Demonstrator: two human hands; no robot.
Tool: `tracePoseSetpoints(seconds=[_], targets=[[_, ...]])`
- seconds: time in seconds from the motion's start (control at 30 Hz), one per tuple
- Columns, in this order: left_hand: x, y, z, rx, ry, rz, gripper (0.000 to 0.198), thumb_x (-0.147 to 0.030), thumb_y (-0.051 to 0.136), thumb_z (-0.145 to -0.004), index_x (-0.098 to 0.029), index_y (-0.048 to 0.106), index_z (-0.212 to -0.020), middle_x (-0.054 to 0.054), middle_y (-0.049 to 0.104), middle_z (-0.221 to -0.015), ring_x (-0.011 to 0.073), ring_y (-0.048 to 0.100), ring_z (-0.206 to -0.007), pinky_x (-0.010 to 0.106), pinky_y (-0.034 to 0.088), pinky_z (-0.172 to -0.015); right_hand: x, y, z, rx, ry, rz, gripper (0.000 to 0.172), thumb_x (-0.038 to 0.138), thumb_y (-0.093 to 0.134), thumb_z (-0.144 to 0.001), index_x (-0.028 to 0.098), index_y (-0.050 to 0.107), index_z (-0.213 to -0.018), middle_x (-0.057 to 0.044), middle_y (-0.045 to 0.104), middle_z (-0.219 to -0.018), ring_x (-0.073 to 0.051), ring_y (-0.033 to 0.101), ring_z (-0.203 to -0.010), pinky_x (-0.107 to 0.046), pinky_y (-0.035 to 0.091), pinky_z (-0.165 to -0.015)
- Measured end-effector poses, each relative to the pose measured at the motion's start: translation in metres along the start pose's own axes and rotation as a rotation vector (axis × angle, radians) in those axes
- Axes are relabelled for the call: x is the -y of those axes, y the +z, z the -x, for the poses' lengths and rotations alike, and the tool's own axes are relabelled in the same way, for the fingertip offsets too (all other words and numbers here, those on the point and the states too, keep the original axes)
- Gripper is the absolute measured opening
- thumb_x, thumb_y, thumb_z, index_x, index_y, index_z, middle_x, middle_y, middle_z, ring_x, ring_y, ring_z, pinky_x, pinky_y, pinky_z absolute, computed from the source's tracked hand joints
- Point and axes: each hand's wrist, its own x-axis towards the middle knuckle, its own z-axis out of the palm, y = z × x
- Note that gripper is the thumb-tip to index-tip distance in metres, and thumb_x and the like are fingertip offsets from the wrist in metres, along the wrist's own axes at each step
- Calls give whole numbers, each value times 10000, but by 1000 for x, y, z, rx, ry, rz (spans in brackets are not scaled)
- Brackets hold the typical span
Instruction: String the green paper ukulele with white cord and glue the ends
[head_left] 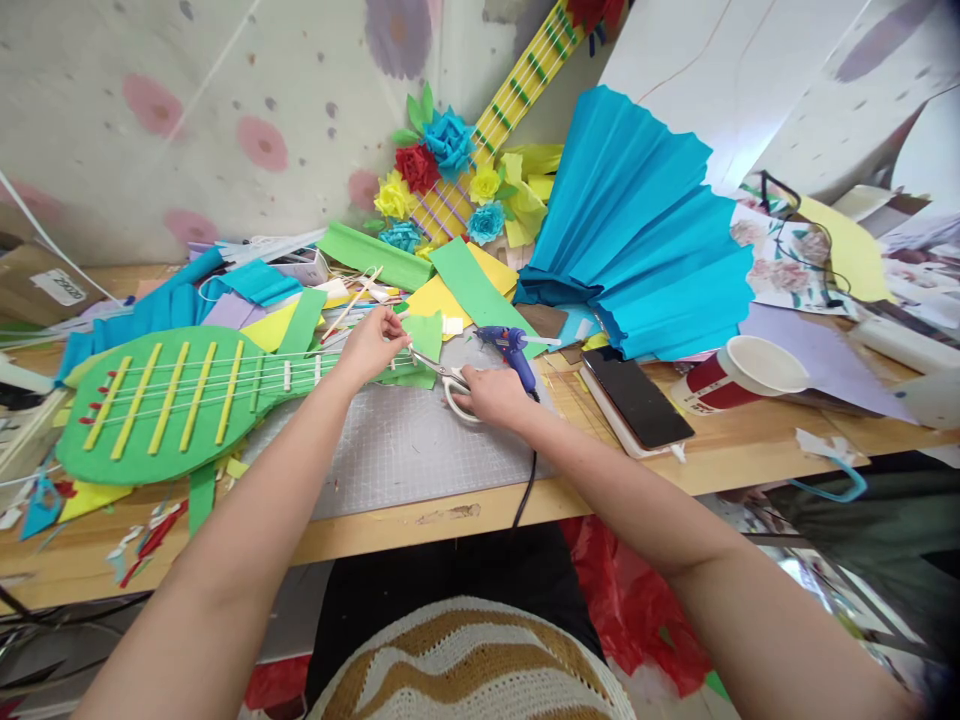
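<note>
A green paper guitar (169, 400) with yellow strips and white strings lies at the left, its neck pointing right. Over the neck's far end, my left hand (375, 345) is pinched at the strings; what lies between its fingertips is too small to make out. My right hand (495, 395) grips white-handled scissors (454, 385), whose blades point left toward my left fingertips, over the strings. Just behind my right hand, a blue glue gun (510, 345) rests on the table beside a green paper strip (480, 290).
A grey cutting mat (405, 450) lies under my hands. To the right are a phone (637, 395), a paper cup (742, 375) and a big blue pleated paper (645, 230). A yellow flowered guitar (517, 90) leans at the back. Paper scraps surround the green guitar.
</note>
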Motion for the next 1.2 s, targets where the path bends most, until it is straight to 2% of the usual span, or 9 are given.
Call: tracePoseSetpoints(seconds=[0.13,0.33,0.57,0.73,0.83,0.9,1.03,1.13,1.2], targets=[[-2,-14,3,-11,-44,21,263,-272,645,-662,-219,428,-801,-24,619,-729,153,604,-717,307,458,-710,2,-3,-3,-7,142,-65,482,488,352,-924,97,520,-1149,-195,686,-1002,-273,660,-955,-336,470,-766],[0,-45,16,582,-45,-140,303,-357,682,-572,-225,471,-745,-18,644,-664,181,621,-657,275,429,-578,7,-5,-19,-71,206,-149,438,391,473,-882,69,455,-1178,-208,662,-1047,-274,648,-986,-331,477,-803],[-11,-67,20,754,-163,-400,351,-302,662,-516,-259,624,-862,-39,716,-724,206,662,-749,274,436,-632,18,0,-33,-176,217,-123,400,317,493,-888,71,438,-1199,-211,620,-1101,-262,627,-995,-321,475,-792],[-21,-58,20,621,-92,-607,359,-417,642,-634,-259,676,-954,-7,712,-720,228,656,-758,304,441,-680,18,4,-31,-228,196,-115,326,292,466,-905,84,480,-1155,-209,574,-1161,-256,564,-1064,-318,437,-840],[-14,-41,18,378,119,-663,567,-424,657,-660,-247,575,-1192,41,694,-1074,264,601,-1039,351,437,-881,13,3,-22,-318,115,-122,287,318,461,-911,119,528,-1106,-169,594,-1114,-249,548,-1046,-303,418,-804],[-4,-30,16,276,201,-727,699,-403,717,-612,-203,526,-1254,104,564,-1312,320,462,-1243,422,368,-1010,5,4,-12,-374,51,-136,260,334,409,-936,148,581,-994,-130,630,-1019,-224,566,-970,-285,396,-740],[12,-15,14,314,148,-740,774,-360,744,-613,-156,465,-1306,154,500,-1370,335,436,-1281,441,357,-1044,-23,15,14,-393,25,-206,427,418,336,-958,180,574,-695,-60,639,-750,-160,568,-723,-270,302,-595],[18,-11,13,301,135,-703,725,-304,728,-637,-162,466,-1297,138,547,-1326,316,504,-1225,411,403,-1014,-51,30,23,-471,224,-262,509,577,367,-899,187,498,-598,-40,579,-626,-153,519,-617,-272,252,-549],[19,-10,12,266,126,-669,713,-281,731,-633,-165,471,-1287,131,566,-1305,313,518,-1213,406,416,-1003,-66,39,20,-563,326,-299,507,666,407,-831,195,505,-672,-49,584,-686,-178,527,-663,-266,281,-562]])
